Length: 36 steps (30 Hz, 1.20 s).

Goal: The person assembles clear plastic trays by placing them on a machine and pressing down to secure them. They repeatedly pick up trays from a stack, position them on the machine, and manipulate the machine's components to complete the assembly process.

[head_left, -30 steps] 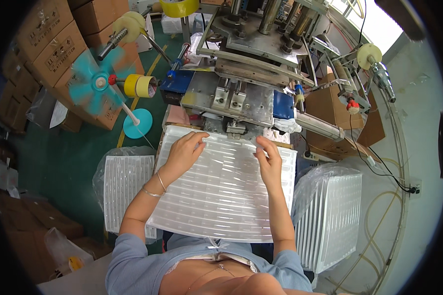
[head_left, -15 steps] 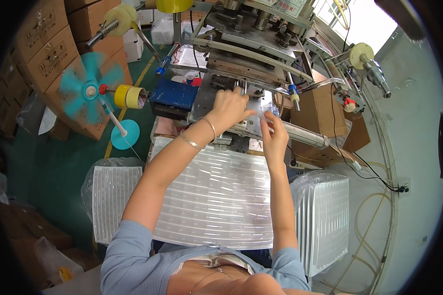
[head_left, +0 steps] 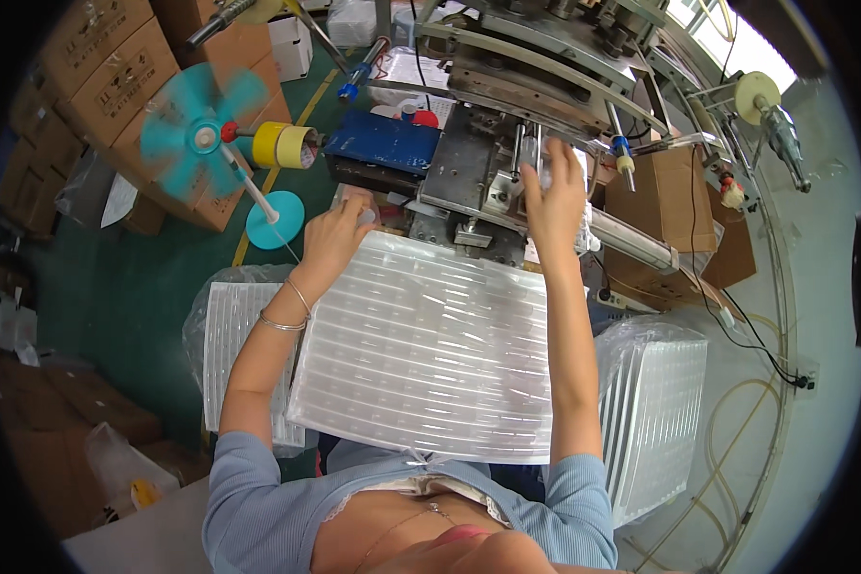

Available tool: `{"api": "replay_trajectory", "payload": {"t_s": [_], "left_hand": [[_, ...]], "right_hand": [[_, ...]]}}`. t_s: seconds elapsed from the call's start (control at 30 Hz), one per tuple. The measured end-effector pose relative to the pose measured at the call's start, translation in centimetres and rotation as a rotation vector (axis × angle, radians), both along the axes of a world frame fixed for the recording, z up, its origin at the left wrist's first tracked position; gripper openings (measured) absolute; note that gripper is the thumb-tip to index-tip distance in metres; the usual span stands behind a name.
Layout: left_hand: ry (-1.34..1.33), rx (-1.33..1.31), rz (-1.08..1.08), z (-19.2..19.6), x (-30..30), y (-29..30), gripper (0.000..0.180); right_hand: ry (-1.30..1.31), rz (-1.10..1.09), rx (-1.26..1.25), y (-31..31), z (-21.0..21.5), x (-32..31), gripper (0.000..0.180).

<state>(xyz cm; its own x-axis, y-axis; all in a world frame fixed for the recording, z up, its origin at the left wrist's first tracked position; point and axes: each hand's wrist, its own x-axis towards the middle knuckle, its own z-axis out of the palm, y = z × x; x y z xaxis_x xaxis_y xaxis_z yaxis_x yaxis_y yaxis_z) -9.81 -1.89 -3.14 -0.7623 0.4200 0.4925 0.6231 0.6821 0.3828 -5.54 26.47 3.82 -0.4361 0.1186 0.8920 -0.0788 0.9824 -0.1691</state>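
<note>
My left hand (head_left: 335,234) is at the left of the press, its fingers curled down at a small pinkish pile (head_left: 358,196). What its fingertips grip is hidden. Over the metal bed (head_left: 464,163) of the press, my right hand (head_left: 557,201) has its thumb and fingers apart, beside two shiny rods (head_left: 526,148) and a metal block (head_left: 498,191). A whitish blur shows between thumb and fingers; I cannot tell what it is. Below both hands lies a large sheet of clear ribbed plastic strips (head_left: 430,354).
Similar sheets stand in plastic bags at left (head_left: 244,359) and right (head_left: 655,421). A blue metal box (head_left: 383,141) sits left of the press, near tape rolls (head_left: 282,145) and a turning turquoise fan (head_left: 204,139). Cardboard boxes (head_left: 115,77) are stacked at far left.
My left hand has left the press bed and moved down and left to the pinkish pile. My right hand has moved slightly up and right over the bed. The whole view has shifted.
</note>
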Motion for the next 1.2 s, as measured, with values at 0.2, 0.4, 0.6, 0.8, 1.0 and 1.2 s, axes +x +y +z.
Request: {"api": "replay_trajectory", "payload": {"t_s": [0.2, 0.4, 0.6, 0.8, 1.0, 1.2], "left_hand": [[0.026, -0.412, -0.105, -3.9, -2.1, -0.5, 0.028], [-0.031, -0.313, -0.062, -2.7, -1.2, -0.4, 0.026], [0.022, -0.244, -0.195, -4.3, 0.4, 3.8, 0.017], [0.151, -0.290, -0.381, -6.2, -1.8, 2.6, 0.017], [0.117, -0.217, -0.352, -5.4, -1.9, 0.3, 0.017], [0.099, -0.419, -0.177, -3.8, -1.3, -0.3, 0.015]], "right_hand": [[-0.442, 0.323, -0.035, -5.0, -7.0, 5.6, 0.025], [-0.670, 0.244, 0.422, -5.8, -12.1, 4.4, 0.027], [-0.673, 0.348, 0.195, -5.3, -11.9, 4.2, 0.024], [-0.554, 0.389, -0.433, -4.6, -7.3, 7.9, 0.022], [-0.644, 0.417, -0.656, -3.2, -6.8, 10.3, 0.012], [-0.499, 0.417, -0.683, -1.4, -5.9, 11.2, 0.021]]}}
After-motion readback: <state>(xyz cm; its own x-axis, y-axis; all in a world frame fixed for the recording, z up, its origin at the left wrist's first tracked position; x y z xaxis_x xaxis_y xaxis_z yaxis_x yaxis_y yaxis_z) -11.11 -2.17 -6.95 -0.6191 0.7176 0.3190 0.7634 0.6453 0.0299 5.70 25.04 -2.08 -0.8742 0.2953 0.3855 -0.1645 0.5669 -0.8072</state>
